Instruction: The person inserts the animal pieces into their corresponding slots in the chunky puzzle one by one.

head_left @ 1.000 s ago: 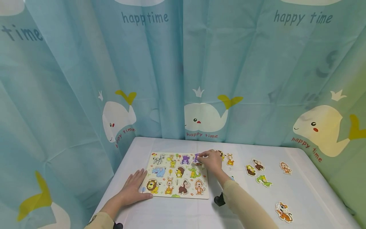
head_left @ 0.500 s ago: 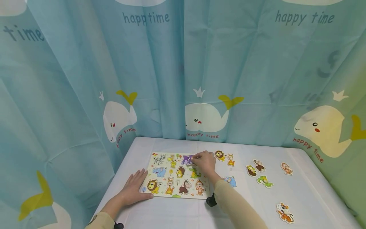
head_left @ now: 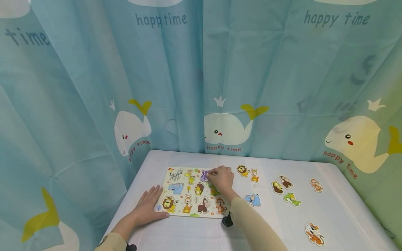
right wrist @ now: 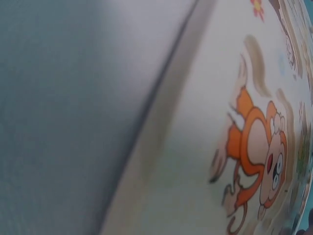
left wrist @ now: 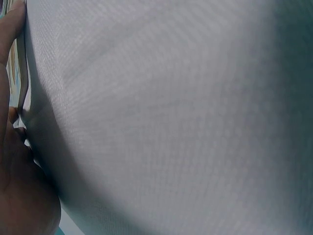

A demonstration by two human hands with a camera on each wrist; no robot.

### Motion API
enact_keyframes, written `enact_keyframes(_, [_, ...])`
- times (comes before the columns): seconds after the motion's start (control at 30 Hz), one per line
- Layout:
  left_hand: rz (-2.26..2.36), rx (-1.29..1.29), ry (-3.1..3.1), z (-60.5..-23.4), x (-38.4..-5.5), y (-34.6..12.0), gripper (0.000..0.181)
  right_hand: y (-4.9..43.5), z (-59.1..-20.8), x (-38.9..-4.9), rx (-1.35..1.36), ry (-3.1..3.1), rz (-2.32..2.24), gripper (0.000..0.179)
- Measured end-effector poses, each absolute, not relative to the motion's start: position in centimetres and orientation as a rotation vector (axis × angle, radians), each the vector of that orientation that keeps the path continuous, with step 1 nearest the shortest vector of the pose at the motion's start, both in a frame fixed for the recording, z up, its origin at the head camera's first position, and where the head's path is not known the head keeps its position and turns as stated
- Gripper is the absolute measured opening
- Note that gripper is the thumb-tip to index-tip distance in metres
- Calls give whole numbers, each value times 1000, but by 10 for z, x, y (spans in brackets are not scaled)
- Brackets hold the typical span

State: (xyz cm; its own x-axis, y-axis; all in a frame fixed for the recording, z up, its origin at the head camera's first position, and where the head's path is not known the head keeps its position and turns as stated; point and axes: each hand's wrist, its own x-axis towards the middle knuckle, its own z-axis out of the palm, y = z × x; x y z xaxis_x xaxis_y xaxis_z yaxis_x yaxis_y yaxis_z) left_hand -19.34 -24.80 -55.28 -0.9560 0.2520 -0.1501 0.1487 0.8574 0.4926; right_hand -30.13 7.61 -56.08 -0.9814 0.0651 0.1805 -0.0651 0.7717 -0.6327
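Note:
An animal puzzle board lies on the white table, printed with a zebra, giraffe, elephant, lion and other animals. My left hand rests flat with straight fingers on its left edge, the thumb along the front corner. My right hand pinches a purple animal puzzle piece over the purple picture in the top row, which it covers. Whether the piece sits in its recess I cannot tell. The right hand partly hides the crocodile picture. In the right wrist view the monkey picture shows near the board's edge.
Right of the board lie loose pieces: a lion, a kangaroo, an elephant, a hedgehog, a gorilla, a crocodile, a monkey and a tiger. A blue curtain hangs behind the table.
My right hand has moved left with the purple piece, from the board's top right corner onto the purple picture. The left hand has stayed in place.

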Motion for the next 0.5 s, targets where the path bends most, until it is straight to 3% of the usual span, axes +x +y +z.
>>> enact_keyframes(0.5, [713,309,2823,-556,-195,-249,121,68,-561,-300,-15,-2766,1015,12])
